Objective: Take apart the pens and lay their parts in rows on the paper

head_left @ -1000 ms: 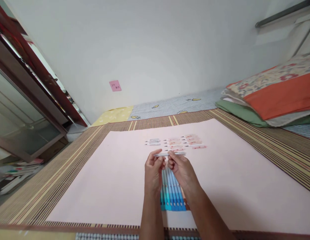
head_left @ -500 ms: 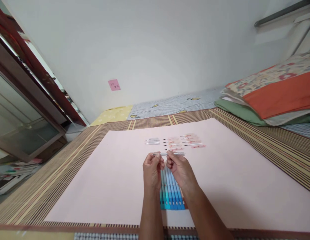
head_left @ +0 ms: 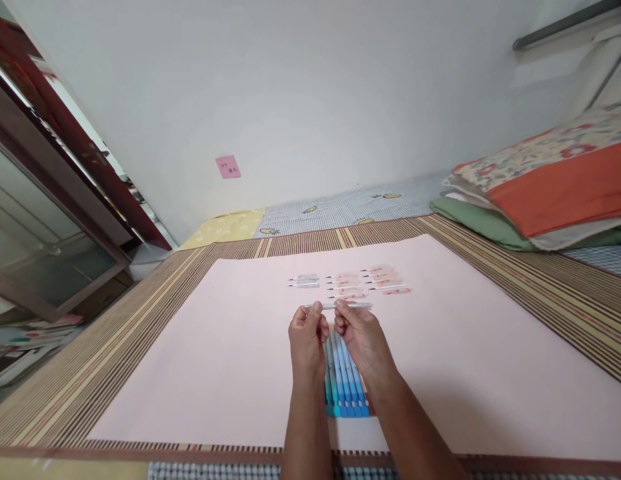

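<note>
Pen [head_left: 359,305] is level over the sheet [head_left: 205,360], beyond the blue pens [head_left: 347,380]. From here: left hand [head_left: 307,340] pinches one end, right hand [head_left: 361,333] pinches near its middle. Both look fingertip-only, so a hard pull or twist could make it slip or part suddenly. Recoil might then scatter the refills [head_left: 344,288], loose just past the blue pens. A sagging right forearm could skew the blue pens.

Soft indoor light, faint shadow [head_left: 460,407] on pink paper [head_left: 200,360] — edges stretched
</note>
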`<action>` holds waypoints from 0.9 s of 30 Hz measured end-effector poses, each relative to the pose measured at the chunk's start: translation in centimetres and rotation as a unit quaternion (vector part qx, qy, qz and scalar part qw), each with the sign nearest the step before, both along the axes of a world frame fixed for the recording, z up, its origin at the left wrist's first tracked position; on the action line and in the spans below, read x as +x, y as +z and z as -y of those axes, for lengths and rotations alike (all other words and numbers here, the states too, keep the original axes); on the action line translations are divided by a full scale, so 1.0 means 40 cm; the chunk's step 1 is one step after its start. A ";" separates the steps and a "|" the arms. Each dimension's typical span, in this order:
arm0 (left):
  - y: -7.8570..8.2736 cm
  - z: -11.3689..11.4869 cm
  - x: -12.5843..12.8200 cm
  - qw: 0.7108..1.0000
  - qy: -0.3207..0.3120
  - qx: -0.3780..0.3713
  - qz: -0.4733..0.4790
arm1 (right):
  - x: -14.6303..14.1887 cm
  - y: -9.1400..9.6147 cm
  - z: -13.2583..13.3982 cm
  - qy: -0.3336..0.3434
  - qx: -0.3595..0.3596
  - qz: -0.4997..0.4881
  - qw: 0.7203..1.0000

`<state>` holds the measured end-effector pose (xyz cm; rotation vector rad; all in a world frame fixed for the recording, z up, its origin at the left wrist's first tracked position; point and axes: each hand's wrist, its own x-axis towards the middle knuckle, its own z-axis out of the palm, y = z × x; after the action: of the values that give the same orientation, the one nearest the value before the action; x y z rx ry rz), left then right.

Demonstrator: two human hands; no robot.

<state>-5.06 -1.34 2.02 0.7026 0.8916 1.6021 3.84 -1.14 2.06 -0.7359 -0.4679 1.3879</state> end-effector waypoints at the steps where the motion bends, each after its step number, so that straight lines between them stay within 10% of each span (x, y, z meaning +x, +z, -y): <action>1: -0.002 0.000 0.002 1.000 0.010 -0.006 0.000 | -0.001 -0.001 0.000 -0.002 -0.003 0.003 1.000; 8: 0.008 0.005 -0.004 0.996 -0.076 -0.002 0.041 | -0.004 -0.004 -0.003 -0.001 0.001 0.005 1.000; 27: -0.003 -0.007 0.019 1.000 0.004 -0.008 0.013 | 0.001 -0.005 -0.001 -0.009 0.002 0.009 1.000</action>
<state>-4.32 -1.08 1.90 0.6662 0.8882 1.6063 3.89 -1.09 1.85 -0.7478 -0.4783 1.3640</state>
